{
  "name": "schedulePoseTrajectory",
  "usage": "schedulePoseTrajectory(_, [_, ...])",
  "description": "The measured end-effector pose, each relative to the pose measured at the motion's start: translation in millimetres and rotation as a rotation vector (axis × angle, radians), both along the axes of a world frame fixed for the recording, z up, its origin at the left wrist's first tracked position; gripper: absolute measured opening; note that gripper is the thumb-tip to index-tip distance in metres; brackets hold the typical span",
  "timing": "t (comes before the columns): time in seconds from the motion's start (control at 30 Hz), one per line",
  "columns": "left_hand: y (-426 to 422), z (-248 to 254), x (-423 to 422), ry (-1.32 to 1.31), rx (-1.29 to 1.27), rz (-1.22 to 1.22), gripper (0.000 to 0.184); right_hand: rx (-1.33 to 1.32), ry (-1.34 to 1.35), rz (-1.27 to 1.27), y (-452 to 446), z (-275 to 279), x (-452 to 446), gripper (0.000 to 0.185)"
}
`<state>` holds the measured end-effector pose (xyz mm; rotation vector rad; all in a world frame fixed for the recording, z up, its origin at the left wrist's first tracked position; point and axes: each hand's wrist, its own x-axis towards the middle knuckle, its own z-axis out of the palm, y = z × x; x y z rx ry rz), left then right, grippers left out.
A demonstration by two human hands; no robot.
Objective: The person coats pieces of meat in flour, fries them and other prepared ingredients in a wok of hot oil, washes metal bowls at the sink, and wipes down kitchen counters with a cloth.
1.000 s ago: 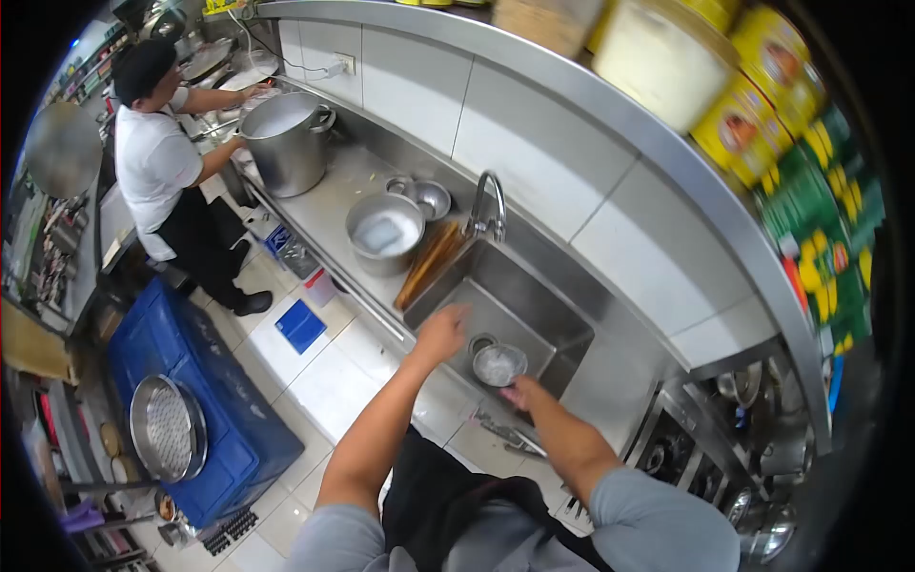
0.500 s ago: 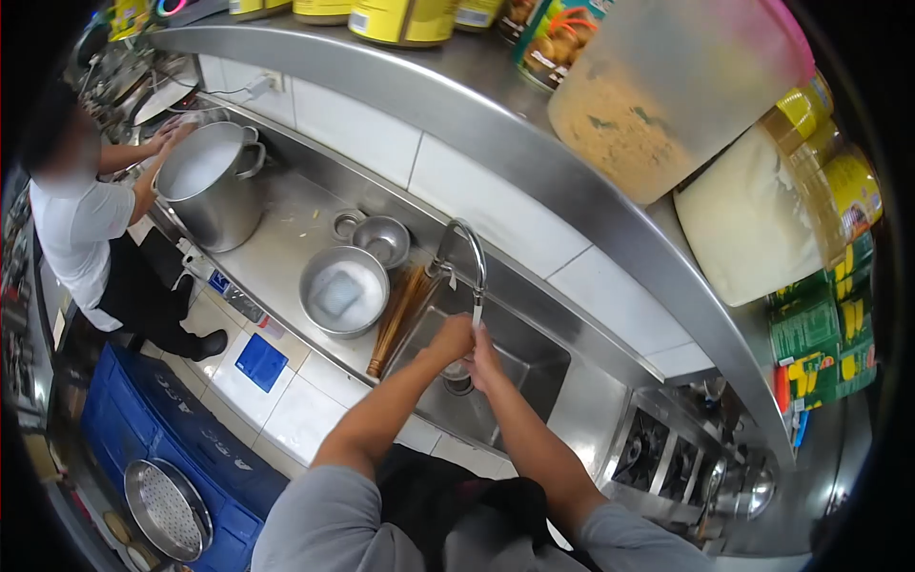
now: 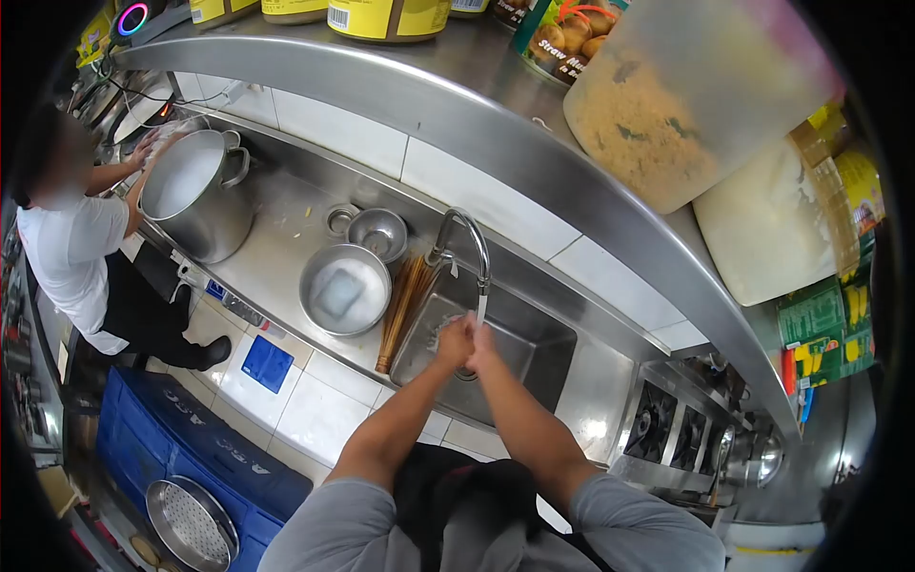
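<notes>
1. Faucet (image 3: 484, 255) is arching over the sink (image 3: 538, 360), and a pale stream of water (image 3: 481, 308) is dropping from its spout onto your hands.
2. You are holding your left hand (image 3: 456, 341) and your right hand (image 3: 483, 351) close together beneath the spout, over the sink.
3. Your fingers are curving inward, but the backs of your hands are hiding the palms, so you cannot tell whether anything is being gripped.
4. Wooden sticks (image 3: 404, 310) are lying along the sink's left edge, near your left hand.
5. Beyond them, a pan (image 3: 312, 312) is holding whitish suds and a bluish pad (image 3: 340, 293); a small bowl (image 3: 379, 236) is sitting just behind it.
6. Farther left, a co-worker is standing at a tall pot (image 3: 205, 231), well apart from your hands.
</notes>
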<state>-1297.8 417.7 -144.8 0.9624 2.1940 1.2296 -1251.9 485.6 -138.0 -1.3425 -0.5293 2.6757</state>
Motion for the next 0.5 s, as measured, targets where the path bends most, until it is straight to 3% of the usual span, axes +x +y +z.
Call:
schedulePoseTrajectory(0.03, [-2.6, 8.6, 7.0, -0.043, 0.215, 0.009, 0.027, 0.081, 0.085, -0.118, 2.5, 8.8, 4.0, 0.019])
schedulePoseTrajectory(0.07, [9.6, -8.7, 9.1, -0.047, 0.212, 0.004, 0.027, 0.162, 0.169, -0.236, 1.3, 15.9, 6.6, 0.018])
schedulePoseTrajectory(0.13, [42.8, -72.4, 11.9, -1.317, 0.624, 0.188, 0.027, 0.196, 0.117, -0.234, -9.3, 18.6, 7.8, 0.017])
schedulePoseTrajectory(0.17, [41.3, -60.5, 5.0, -1.316, 0.626, 0.187, 0.027, 0.236, 0.078, -0.225, -12.7, 19.7, 3.0, 0.016])
schedulePoseTrajectory(0.23, [31.6, -17.4, -6.6, -1.272, 0.362, 0.269, 0.030, 0.316, -0.005, -0.205, -17.0, 19.1, -2.7, 0.015])
schedulePoseTrajectory(0.27, [31.1, -12.6, -5.0, -1.275, 0.359, 0.268, 0.030, 0.352, -0.048, -0.197, -19.1, 20.3, -3.1, 0.015])
schedulePoseTrajectory(0.3, [32.2, -9.5, -2.9, -1.467, 0.489, 0.301, 0.030, 0.351, -0.049, -0.200, -18.7, 32.4, -7.3, 0.015])
schedulePoseTrajectory(0.33, [32.1, -5.7, -2.3, -1.655, 0.623, 0.334, 0.031, 0.604, -0.350, -0.061, -16.1, 54.5, -15.1, 0.015])
schedulePoseTrajectory(0.37, [25.1, 8.4, -2.3, -1.655, 0.619, 0.333, 0.031, 0.849, -0.654, 0.085, -14.0, 67.3, -17.8, 0.018])
schedulePoseTrajectory(0.4, [13.5, 29.6, -0.7, -1.681, 0.669, 0.249, 0.033, 0.845, -0.658, 0.083, 2.2, 37.5, -12.2, 0.018])
schedulePoseTrajectory(0.47, [5.3, 39.2, -1.0, -1.705, 0.721, 0.162, 0.035, 0.895, -0.376, 0.131, 52.3, -50.2, -1.2, 0.026])
schedulePoseTrajectory(0.5, [2.3, 36.2, -0.4, -1.625, 0.688, 0.071, 0.036, 0.895, -0.378, 0.128, 55.3, -44.3, -1.0, 0.026])
